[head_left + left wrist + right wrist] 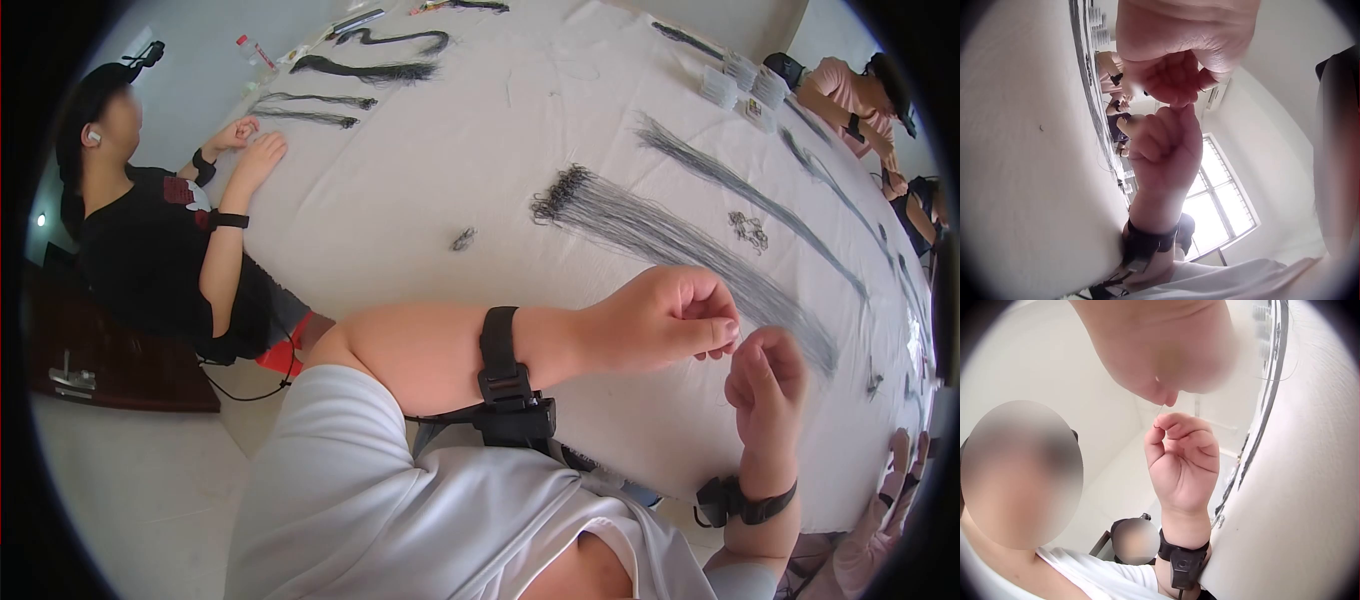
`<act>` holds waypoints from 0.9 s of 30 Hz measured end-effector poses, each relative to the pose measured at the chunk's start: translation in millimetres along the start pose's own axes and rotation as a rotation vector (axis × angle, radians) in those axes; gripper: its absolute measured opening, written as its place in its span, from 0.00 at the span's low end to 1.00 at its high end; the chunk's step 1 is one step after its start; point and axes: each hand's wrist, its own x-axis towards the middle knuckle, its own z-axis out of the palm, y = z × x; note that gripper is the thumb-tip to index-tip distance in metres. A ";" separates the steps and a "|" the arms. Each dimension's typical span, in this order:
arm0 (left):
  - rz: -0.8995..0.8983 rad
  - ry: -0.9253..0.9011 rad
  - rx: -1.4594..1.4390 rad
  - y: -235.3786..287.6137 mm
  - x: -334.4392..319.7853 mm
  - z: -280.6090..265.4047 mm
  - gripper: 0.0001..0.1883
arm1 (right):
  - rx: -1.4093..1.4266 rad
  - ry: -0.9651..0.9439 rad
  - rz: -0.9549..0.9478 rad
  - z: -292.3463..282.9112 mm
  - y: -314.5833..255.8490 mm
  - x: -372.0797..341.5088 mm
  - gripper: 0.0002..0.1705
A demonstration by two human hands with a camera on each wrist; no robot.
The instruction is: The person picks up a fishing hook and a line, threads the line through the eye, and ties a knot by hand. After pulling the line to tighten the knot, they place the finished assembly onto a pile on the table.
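My left hand (660, 318), curled, thumb and forefinger pinched; my right hand (768, 388), likewise curled and pinching, just beside it; one fine strand (1160, 410), held between their fingertips; one dark strand bundle (665, 230), on the white cloth (400, 220) beyond.

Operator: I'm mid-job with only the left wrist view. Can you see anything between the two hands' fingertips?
Observer: Yes, faintly. The right wrist view shows a fine line in the small gap between the fingertips of the right hand and the left hand. I can't tell what it is.
Operator: What lies just beyond the hands on the table?
Observer: The head view shows a long bundle of dark strands, clumped at its far left end.
Operator: Anything loose to the left of that?
Observer: Yes, a small dark tangle, lying apart from the bundle.
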 end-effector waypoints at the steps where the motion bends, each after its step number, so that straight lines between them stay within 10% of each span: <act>1: 0.020 0.005 0.030 -1.4 1.0 -0.2 0.07 | 0.053 -0.002 0.038 0.8 0.9 1.1 0.05; 9: 0.242 0.118 0.077 -9.8 5.3 2.3 0.05 | 0.317 -0.094 0.410 3.2 16.2 9.0 0.04; 27: 0.115 0.340 -0.344 25.4 9.4 -13.1 0.04 | 0.095 -0.152 0.197 3.7 14.1 5.3 0.06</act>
